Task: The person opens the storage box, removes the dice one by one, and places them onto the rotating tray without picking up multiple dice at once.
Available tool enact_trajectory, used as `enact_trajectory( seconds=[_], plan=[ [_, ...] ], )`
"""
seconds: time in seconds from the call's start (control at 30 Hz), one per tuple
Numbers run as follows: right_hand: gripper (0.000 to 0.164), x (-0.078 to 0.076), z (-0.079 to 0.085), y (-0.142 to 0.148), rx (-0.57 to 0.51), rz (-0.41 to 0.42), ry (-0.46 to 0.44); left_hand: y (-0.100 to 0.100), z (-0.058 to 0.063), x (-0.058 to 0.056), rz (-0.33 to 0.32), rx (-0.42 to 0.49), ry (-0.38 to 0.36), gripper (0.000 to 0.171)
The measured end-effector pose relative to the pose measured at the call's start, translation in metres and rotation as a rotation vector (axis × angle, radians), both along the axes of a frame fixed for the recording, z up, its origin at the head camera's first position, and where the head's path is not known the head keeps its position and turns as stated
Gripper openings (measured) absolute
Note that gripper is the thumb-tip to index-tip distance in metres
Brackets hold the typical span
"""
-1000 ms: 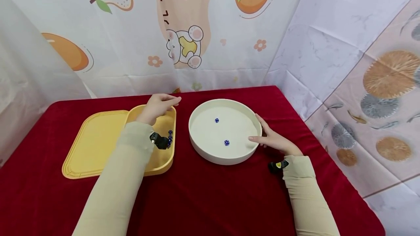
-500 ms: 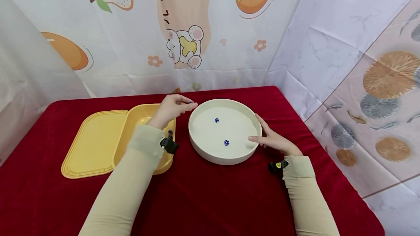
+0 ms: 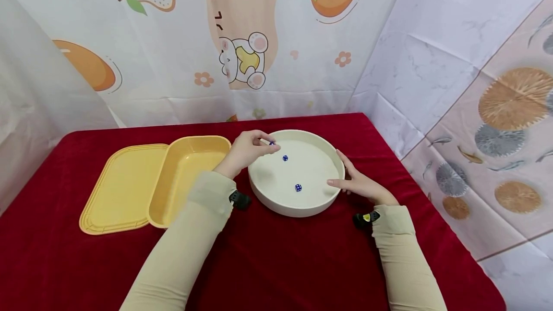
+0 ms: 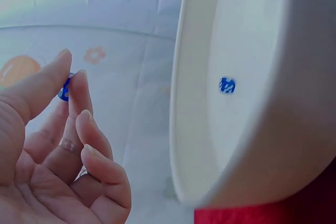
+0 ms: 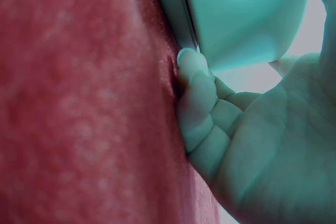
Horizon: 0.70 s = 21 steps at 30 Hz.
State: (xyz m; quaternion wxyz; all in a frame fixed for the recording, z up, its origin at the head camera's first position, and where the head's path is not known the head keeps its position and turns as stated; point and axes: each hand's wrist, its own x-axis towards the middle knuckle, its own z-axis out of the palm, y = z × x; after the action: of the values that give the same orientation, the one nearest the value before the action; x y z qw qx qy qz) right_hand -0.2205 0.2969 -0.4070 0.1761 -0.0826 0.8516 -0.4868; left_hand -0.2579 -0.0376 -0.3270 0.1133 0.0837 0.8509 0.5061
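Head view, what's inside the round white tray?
Two separate blue dice lie in the tray. The left hand, pinching a third die over it, covers part of its far-left side, so this view cannot show that patch.

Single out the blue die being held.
The pinched die, up in the grip of the left hand; the far die and the near die lie untouched on the floor of the white tray.

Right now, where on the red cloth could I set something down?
A broad bare patch of cloth lies before the bowl, between the sleeves; another left of the lid, and a smaller one beyond the right grip, beside the bowl. It's crowded at the bowl's far-left rim and between box and bowl, where the left grip pinches a die.
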Motion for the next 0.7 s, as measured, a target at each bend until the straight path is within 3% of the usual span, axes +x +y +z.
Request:
enact_trajectory(
  seconds=[0.33,0.5,0.7],
  plan=[
    [0.101,0.001,0.001,0.000,0.001,-0.006,-0.008,0.023,-0.023,0.005,-0.064,-0.029,0.005,0.028],
    [0.100,0.000,-0.001,0.000,0.003,-0.006,-0.008,0.034,-0.036,0.008,-0.067,-0.038,0.005,0.026],
    [0.100,0.000,0.000,0.000,0.000,-0.007,-0.007,0.042,-0.043,0.013,-0.059,-0.036,-0.007,0.028]
  ],
)
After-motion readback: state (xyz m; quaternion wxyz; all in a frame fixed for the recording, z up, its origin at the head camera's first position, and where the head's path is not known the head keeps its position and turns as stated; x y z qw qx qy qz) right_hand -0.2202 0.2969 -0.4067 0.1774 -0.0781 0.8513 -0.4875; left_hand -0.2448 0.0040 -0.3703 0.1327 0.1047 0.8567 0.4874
